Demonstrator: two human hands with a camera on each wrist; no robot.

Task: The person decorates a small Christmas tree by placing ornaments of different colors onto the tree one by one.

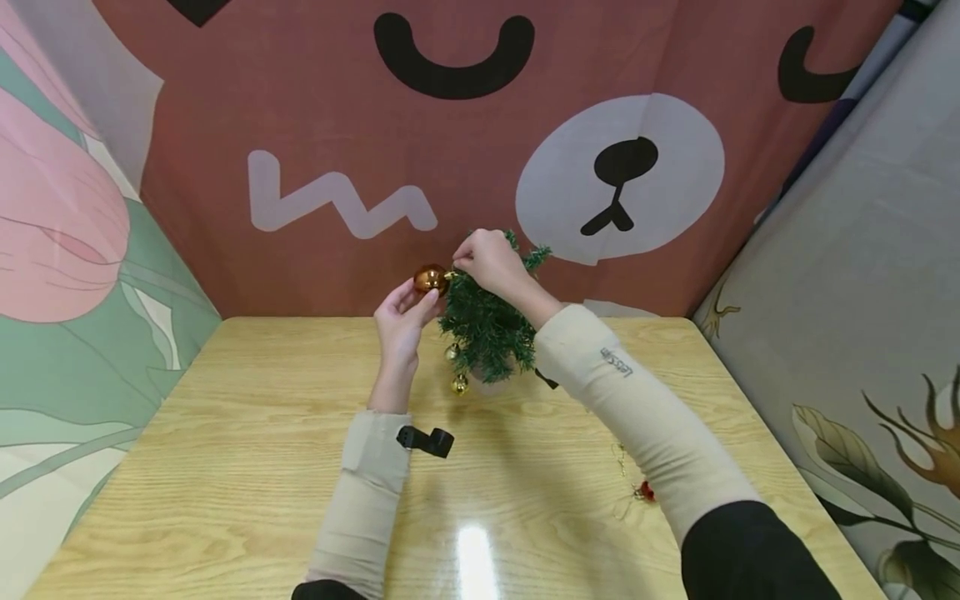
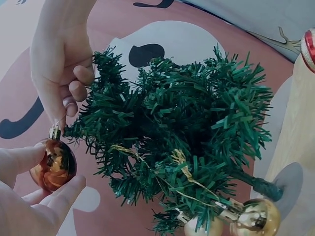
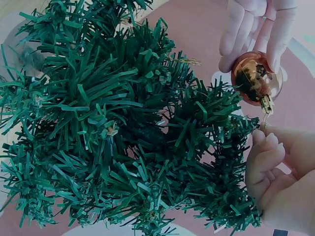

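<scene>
Copper-coloured and shiny, the round ball [image 1: 431, 278] sits between the two hands, just left of the top of the small tree [image 1: 486, 329]. The left hand [image 1: 401, 321] holds it from below: its fingers [image 2: 58, 199] are lightly curved around the smooth glassy surface, thumb on one side, the others on the opposite side. The right hand [image 1: 489, 260] is closed in a pinch at the little gold cap [image 2: 54, 132] on top of the ball, where a thin loop comes out; its other fingers are curled into the palm, close to the green needles.

Needles of the tree are flat, stiff plastic strips, dark green, standing out in all directions. Two smaller gold balls [image 1: 456, 370] hang low on its front side, smooth and reflective, on thin gold thread [image 2: 167, 182]. It stands on a pale wooden table [image 1: 225, 467] with visible grain and a glossy finish.
</scene>
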